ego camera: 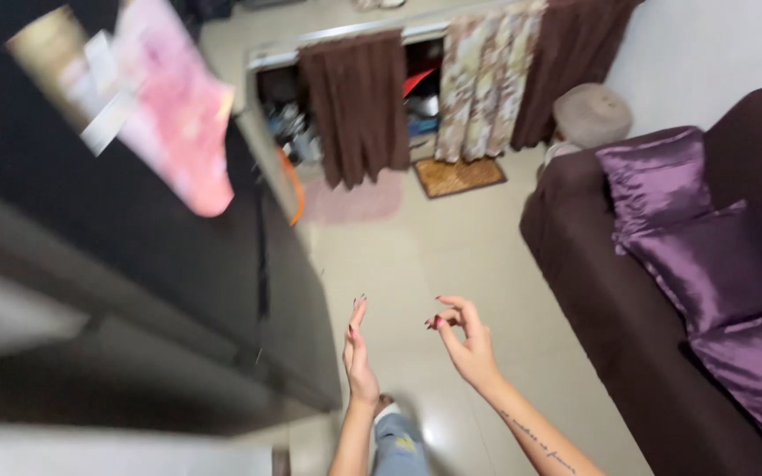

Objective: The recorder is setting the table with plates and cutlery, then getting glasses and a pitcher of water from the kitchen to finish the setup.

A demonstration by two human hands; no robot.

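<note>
Lower centre of frame: left hand [359,353] flat, fingers straight, grip released, holding nothing. Right hand [466,339] loosely curled, grip empty too. Both hover over the pale tiled floor [416,256], between the dark glossy cabinet [134,264] and the brown sofa [593,282] bearing purple satin cushions [690,238].

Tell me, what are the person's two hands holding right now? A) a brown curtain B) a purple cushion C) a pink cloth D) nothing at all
D: the left hand and right hand are raised over the tiled floor, fingers loose, with nothing in them.
</note>
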